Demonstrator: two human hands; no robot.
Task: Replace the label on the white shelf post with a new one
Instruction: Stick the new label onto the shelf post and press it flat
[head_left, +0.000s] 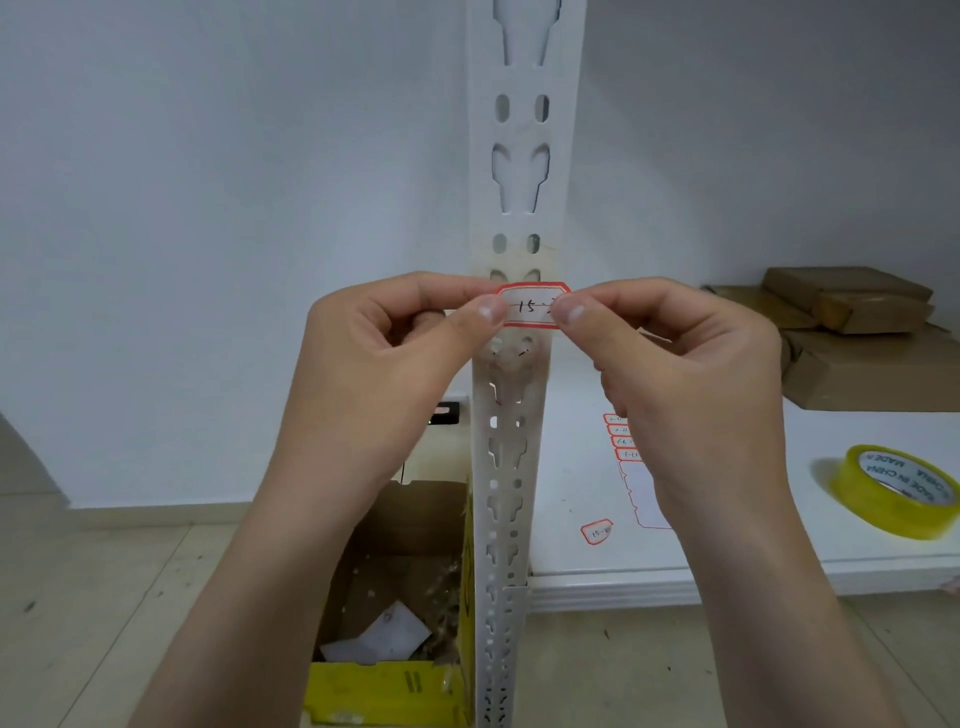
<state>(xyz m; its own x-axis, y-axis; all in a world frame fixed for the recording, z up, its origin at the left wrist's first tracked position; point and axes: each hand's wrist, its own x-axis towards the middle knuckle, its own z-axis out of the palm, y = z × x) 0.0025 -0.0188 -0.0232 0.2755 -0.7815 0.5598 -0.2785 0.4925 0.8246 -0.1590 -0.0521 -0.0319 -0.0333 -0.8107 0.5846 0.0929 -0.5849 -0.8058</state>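
Observation:
A white perforated shelf post (519, 171) runs top to bottom through the middle of the head view. In front of it I hold a small white label (531, 305) with a red border and handwritten "15". My left hand (395, 358) pinches the label's left end between thumb and forefinger. My right hand (675, 364) pinches its right end the same way. The label is level across the post's face; I cannot tell whether it touches the post. Yellowish tape residue shows on the post just above the label.
A white shelf (727, 551) to the right carries a sheet of red-bordered labels (631, 462), one loose label (596, 531), a roll of yellow clear tape (893, 491) and brown cardboard boxes (852, 332). An open yellow carton (395, 623) with scraps stands on the floor at the post's left.

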